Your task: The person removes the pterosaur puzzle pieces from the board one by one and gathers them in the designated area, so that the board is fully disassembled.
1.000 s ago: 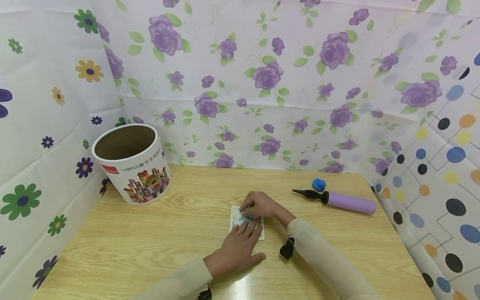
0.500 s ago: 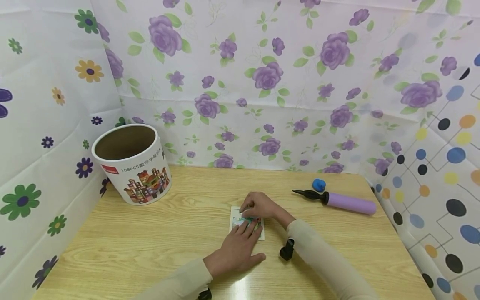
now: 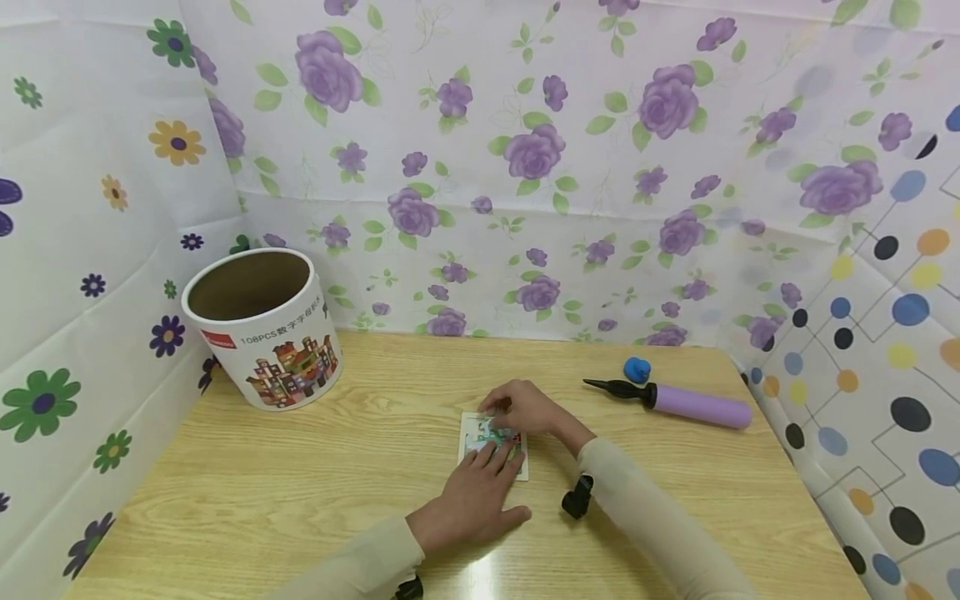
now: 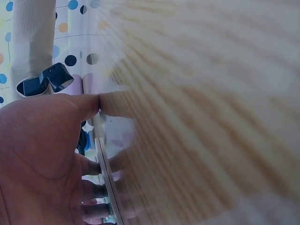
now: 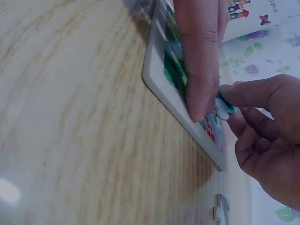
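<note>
A small jigsaw puzzle in a pale-rimmed tray lies flat on the wooden table, its picture partly covered by both hands. Palm down, my left hand rests its straight fingers on the near half of the puzzle, thumb out on the tabletop. In the left wrist view these fingertips reach over the tray's edge. My right hand comes over the far right corner. Its thumb and fingers pinch a green and white puzzle piece, right at the puzzle's surface beside a left finger.
A large white printed bucket stands at the back left. To the right lie a purple hand pump with a black nozzle and a small blue object. Another puzzle piece shows low in the right wrist view. Patterned cloth surrounds the table.
My right hand has shifted slightly up and to the right, uncovering more of the puzzle's surface, where jigsaw outlines now show. My left hand stays in place.
</note>
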The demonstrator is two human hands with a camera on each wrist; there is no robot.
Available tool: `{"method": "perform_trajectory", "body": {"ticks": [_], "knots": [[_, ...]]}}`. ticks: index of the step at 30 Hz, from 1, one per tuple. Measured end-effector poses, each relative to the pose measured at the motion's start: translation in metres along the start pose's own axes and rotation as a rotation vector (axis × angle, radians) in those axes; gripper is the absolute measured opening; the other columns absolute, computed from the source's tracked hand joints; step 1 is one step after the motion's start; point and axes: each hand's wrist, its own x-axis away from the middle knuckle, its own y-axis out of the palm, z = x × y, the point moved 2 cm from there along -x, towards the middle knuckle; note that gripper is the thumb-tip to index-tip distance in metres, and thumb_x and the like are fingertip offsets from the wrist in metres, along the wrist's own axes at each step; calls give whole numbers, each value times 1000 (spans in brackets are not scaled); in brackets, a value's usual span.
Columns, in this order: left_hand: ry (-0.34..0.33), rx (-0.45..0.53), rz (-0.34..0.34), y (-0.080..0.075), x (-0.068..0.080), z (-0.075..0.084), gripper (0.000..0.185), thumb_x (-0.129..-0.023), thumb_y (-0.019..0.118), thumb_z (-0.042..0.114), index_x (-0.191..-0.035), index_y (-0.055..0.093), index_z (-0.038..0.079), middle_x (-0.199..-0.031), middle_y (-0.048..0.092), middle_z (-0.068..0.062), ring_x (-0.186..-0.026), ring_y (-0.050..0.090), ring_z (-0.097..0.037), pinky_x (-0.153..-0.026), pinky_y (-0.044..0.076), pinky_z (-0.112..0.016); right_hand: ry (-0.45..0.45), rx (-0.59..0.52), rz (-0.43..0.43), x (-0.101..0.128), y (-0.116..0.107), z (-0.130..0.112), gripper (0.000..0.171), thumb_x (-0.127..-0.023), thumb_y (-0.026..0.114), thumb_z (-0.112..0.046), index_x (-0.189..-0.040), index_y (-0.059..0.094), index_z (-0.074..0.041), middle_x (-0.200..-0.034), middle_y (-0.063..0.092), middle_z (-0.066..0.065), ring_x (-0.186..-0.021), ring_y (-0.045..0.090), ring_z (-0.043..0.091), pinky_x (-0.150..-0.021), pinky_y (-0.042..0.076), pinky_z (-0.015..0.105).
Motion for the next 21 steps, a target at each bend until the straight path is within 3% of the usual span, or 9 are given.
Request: {"method": "perform_trajectory", "body": {"ticks": [7, 18, 21], "knots": [[10, 8, 7, -1, 1, 0, 80, -103, 45, 62, -162, 30, 10, -168, 24, -15, -153, 26, -37, -117, 33, -55, 18, 57, 5, 1, -5, 0, 11, -93, 77, -17, -103, 80, -18, -92, 74, -10, -80, 66, 4, -73, 56, 26], [12, -34, 10, 1, 1, 2, 80, -103, 43, 63, -162, 30, 11, -168, 24, -14, -153, 27, -35, -117, 34, -53, 1, 3, 33, 10, -19, 4, 19, -98, 71, -20, -114, 79, -12, -109, 76, -2, -91, 70, 9, -80, 58, 29], [12, -45, 22, 1, 1, 1, 80, -103, 43, 63, -161, 31, 10, -168, 24, -14, -153, 27, -35, -117, 34, -53, 8, -18, 28, 18, -26, 7, 21, -99, 70, -19, -115, 78, -9, -112, 76, 2, -86, 72, 16, -77, 59, 31]]}}
